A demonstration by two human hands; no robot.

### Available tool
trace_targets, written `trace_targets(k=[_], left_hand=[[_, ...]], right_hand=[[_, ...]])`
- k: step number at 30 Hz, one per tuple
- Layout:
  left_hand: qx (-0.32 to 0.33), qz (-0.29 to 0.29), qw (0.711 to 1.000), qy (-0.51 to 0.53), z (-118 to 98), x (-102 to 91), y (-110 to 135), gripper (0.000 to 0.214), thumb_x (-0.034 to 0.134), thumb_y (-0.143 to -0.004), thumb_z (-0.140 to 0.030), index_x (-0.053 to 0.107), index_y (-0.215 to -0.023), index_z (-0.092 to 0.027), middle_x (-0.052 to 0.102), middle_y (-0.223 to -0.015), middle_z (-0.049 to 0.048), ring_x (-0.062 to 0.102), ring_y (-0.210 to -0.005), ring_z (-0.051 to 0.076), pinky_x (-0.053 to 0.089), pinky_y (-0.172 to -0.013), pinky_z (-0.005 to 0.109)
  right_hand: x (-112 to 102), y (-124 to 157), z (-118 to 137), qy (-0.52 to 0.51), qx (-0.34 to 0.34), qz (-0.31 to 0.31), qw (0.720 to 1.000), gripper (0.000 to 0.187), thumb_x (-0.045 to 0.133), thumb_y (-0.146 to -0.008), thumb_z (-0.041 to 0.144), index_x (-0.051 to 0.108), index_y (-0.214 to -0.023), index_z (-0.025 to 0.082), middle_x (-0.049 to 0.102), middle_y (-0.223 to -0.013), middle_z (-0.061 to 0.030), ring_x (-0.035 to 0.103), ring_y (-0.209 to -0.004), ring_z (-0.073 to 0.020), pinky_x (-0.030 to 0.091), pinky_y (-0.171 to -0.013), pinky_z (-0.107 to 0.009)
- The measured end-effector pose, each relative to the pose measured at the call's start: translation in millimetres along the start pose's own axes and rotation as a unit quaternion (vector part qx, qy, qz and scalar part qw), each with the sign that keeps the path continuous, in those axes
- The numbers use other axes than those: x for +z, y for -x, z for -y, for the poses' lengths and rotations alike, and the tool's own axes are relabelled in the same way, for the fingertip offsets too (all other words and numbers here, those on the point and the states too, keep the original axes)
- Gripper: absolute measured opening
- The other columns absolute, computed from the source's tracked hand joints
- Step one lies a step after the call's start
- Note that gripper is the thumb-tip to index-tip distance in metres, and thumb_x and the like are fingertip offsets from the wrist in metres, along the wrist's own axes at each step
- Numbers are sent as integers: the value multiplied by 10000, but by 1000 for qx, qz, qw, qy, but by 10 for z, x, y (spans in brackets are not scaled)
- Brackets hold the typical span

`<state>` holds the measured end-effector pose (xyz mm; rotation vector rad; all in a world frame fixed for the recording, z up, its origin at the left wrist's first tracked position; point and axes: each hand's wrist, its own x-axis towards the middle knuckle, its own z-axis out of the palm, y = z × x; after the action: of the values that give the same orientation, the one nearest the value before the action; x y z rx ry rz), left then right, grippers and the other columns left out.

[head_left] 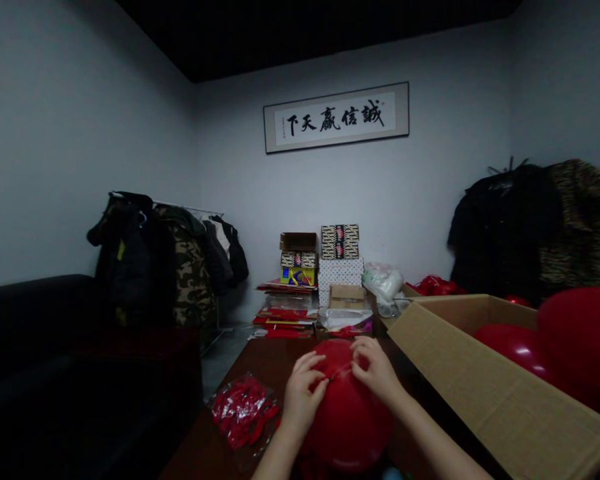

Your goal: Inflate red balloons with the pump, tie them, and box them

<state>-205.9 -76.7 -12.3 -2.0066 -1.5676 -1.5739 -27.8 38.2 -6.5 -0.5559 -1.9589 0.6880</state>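
A round, inflated red balloon [353, 427] is in front of me, above the brown table. My left hand [303, 393] is at its near left side, thumb and forefinger pinched together at what looks like the balloon's small dark knot. On the other side, my right hand [375, 370] is closed in a pinch, its fingertips by the upper right of the balloon. A thin pale strand seems to run between the two pinches, too faint to name. Left of my left hand lies a clear plastic bag [243, 410] of uninflated red balloons, some spilling out.
An open cardboard box [480, 380] with large red balloons [580, 333] stands at the right. Stacked boxes [340, 280] and red flat packets [285, 323] fill the table's far end. A dark sofa [35, 373] and a clothes rack [180, 260] are at the left.
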Motion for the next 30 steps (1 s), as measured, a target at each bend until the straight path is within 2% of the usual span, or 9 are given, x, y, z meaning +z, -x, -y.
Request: trace_targets(k=[2,5,11,15,19,22,24,28,30], left_hand=[[3,8,1000,-3,-22,-3,-4,175,568,-724,-90,682,-693,-218,676,-1087,77,522,-1136,259,447,-947,506],[14,25,1000,-10,-70,-2,-24,185,566,-719,-79,687,-709,-219,675,-1089,73,515,-1143,258,444,-952,507],[11,33,999,-27,-57,0,-20,163,573,-727,-100,685,-732,-219,657,-1123,67,526,-1138,232,434,-973,473],[-23,50,997,-58,-5,-39,18,157,550,-754,-138,678,-774,-227,666,-1101,67,585,-1058,227,331,-1020,574],[-16,68,994,-79,-63,-103,6,154,537,-764,-155,665,-785,-238,682,-1063,52,610,-1010,219,195,-1052,639],[-3,75,993,-92,-147,-139,-29,158,544,-754,-137,660,-775,-242,695,-1033,44,628,-970,214,124,-1060,652],[8,79,991,-104,-188,-150,-45,168,550,-745,-119,660,-771,-243,700,-1029,37,628,-980,221,91,-1056,665],[40,75,988,-131,-234,-148,-51,157,572,-735,-121,669,-746,-243,706,-1024,36,541,-1142,273,71,-1036,692],[62,79,985,-144,-259,-145,-52,149,582,-735,-133,674,-744,-249,703,-1028,38,474,-1213,289,48,-1031,700]], right_hand=[[39,-7,0,2,12,-48,999,51,551,-689,264,536,-647,240,611,-939,-51,488,-1072,-237,274,-1026,-471],[177,15,23,-27,29,-55,998,129,569,-723,354,563,-658,242,646,-949,-62,523,-1056,-234,328,-1002,-446],[334,35,52,-134,54,26,989,250,628,-682,479,632,-663,230,636,-1079,-80,489,-1166,-254,306,-1039,-442],[281,28,50,-207,62,85,973,351,586,-685,549,585,-603,208,630,-1120,-95,514,-1154,-257,345,-1016,-440],[194,62,102,-225,44,114,967,327,527,-725,527,551,-641,212,572,-1238,-99,475,-1208,-249,364,-1000,-442],[108,61,159,-173,10,142,975,236,589,-687,444,548,-619,222,593,-1198,-74,472,-1205,-237,356,-1004,-433],[49,43,198,-108,-16,140,984,151,637,-637,344,553,-585,230,609,-1129,-51,457,-1199,-241,293,-1041,-459],[-31,30,268,64,-83,64,992,20,600,-648,251,583,-643,261,580,-1090,-22,350,-1256,-257,23,-1097,-555],[-34,49,287,202,-150,27,968,65,568,-703,263,606,-750,285,584,-1110,-18,355,-1258,-252,-23,-1098,-567]])
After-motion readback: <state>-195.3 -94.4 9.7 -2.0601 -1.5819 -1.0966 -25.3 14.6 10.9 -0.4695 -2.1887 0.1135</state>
